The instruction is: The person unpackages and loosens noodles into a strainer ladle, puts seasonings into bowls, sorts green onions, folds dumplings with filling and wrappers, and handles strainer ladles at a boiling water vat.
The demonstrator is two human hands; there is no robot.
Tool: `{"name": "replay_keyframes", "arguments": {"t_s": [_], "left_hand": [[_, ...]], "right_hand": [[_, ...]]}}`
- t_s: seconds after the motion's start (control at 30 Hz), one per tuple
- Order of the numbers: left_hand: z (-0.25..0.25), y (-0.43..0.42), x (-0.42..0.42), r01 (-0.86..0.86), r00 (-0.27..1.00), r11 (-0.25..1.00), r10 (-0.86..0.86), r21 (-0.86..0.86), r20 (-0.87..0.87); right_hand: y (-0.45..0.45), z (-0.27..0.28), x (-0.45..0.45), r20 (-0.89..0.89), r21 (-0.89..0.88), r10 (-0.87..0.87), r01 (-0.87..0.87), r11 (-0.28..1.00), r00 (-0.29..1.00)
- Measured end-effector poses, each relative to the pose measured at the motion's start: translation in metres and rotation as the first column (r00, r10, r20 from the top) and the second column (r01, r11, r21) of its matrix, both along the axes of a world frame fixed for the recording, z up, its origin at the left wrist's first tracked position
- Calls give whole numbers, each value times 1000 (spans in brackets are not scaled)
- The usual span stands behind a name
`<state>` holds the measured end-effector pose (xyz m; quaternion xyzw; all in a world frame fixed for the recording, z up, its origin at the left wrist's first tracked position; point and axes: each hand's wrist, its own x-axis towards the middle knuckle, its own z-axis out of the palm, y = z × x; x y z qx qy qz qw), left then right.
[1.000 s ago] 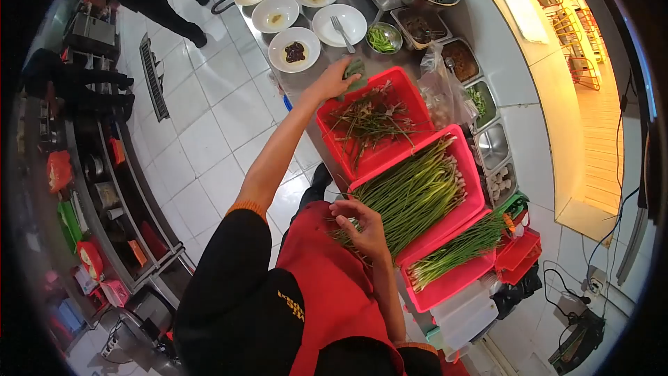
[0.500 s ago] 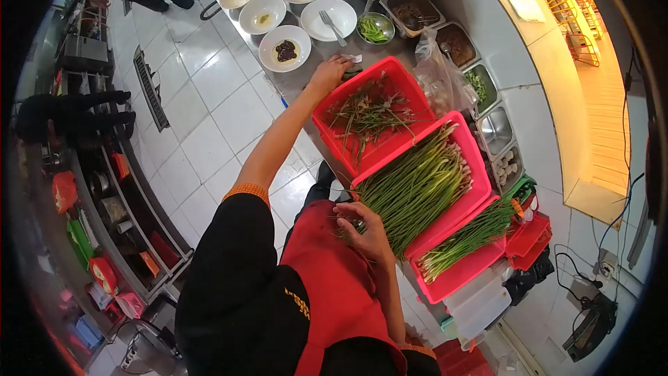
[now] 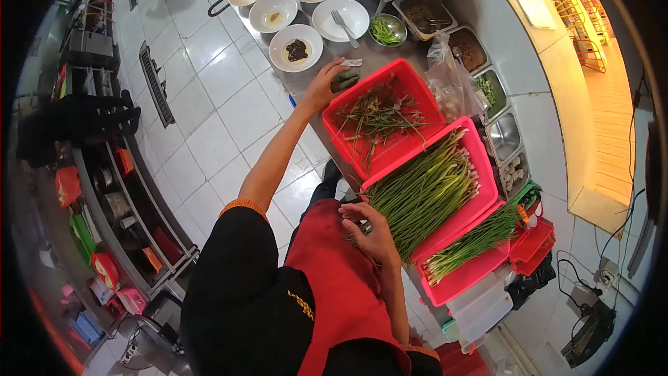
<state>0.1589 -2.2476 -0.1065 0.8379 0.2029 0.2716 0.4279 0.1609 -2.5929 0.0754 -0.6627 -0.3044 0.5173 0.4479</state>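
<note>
My left hand (image 3: 323, 88) reaches out over the metal counter, its fingers curled against a dark green rounded lump (image 3: 345, 80) whose kind I cannot make out. A small white scrap (image 3: 352, 63) lies by the fingertips. Just right of the lump is a red basin (image 3: 339, 141) with loose scallion trimmings (image 3: 383, 115). My right hand (image 3: 374, 232) is bent in front of the red apron (image 3: 327, 264), fingers curled together; what they hold, if anything, is too small to name. Beside it, a pink basin (image 3: 485, 167) is full of long scallions (image 3: 424, 191).
Another pink basin (image 3: 459, 292) holds more scallions (image 3: 470, 240). Several white bowls stand ahead, including one with dark sauce (image 3: 296, 59) and one with a fork (image 3: 341, 19). A plastic bag (image 3: 452, 83) and metal food pans (image 3: 504, 136) line the right side. Two other people stand at left.
My left hand has shifted slightly left off the dark green lump, so more of it shows. My right hand stays by the apron, fingers curled. The whole view has shifted slightly.
</note>
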Motion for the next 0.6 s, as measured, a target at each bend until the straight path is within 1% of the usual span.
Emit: {"name": "replay_keyframes", "arguments": {"t_s": [0.03, 0.1, 0.13, 0.2, 0.23, 0.3, 0.37, 0.4, 0.43, 0.47, 0.5, 0.53, 0.57, 0.6], "left_hand": [[5, -2, -6, -7, 1000, 1000, 7, -2, -2], [14, -7, -18, -92, 994, 995, 94, 45, -50], [11, -12, -27, -96, 994, 994, 99, 46, -50], [6, -29, -52, -207, 970, 972, 218, 109, -106], [2, -39, -66, -210, 969, 971, 222, 113, -107], [-7, -66, -97, -298, 939, 947, 314, 123, -140], [-10, -97, -130, -414, 895, 907, 420, 76, -148], [-25, -115, -149, -503, 838, 860, 510, 86, -196], [-47, -130, -170, -530, 807, 841, 539, 108, -242], [-87, -149, -196, -563, 761, 820, 563, 100, -322], [-106, -164, -220, -537, 780, 836, 441, -112, -444], [-125, -179, -243, -524, 752, 816, 307, -245, -584], [-156, -195, -277, -373, 750, 900, 147, -228, -645], [-199, -214, -311, -222, 655, 950, -23, -221, -755]], "right_hand": [[2, 1, -1, -2, 1, 14, -14, 1000, 1000], [5, 4, -2, -20, 1, 28, -28, 1000, 999], [6, 5, -2, -38, 5, 36, -36, 999, 999], [8, 5, -3, -55, 4, 43, -43, 999, 998], [9, 5, -4, -70, 3, 45, -45, 999, 997], [13, 6, -3, -61, 31, 57, -55, 998, 997], [15, 8, -8, -46, 69, 59, -56, 996, 997], [15, 9, -11, -62, 52, 76, -73, 996, 995], [18, 9, -9, -66, 45, 90, -87, 995, 994], [19, 8, -8, -37, 72, 75, -73, 995, 996], [19, 7, -11, -12, 100, 118, -116, 988, 993], [18, 7, -13, 18, 125, 158, -159, 979, 987], [19, 9, -14, 37, 147, 178, -181, 972, 983], [19, 11, -16, 74, 167, 148, -158, 973, 986]]}}
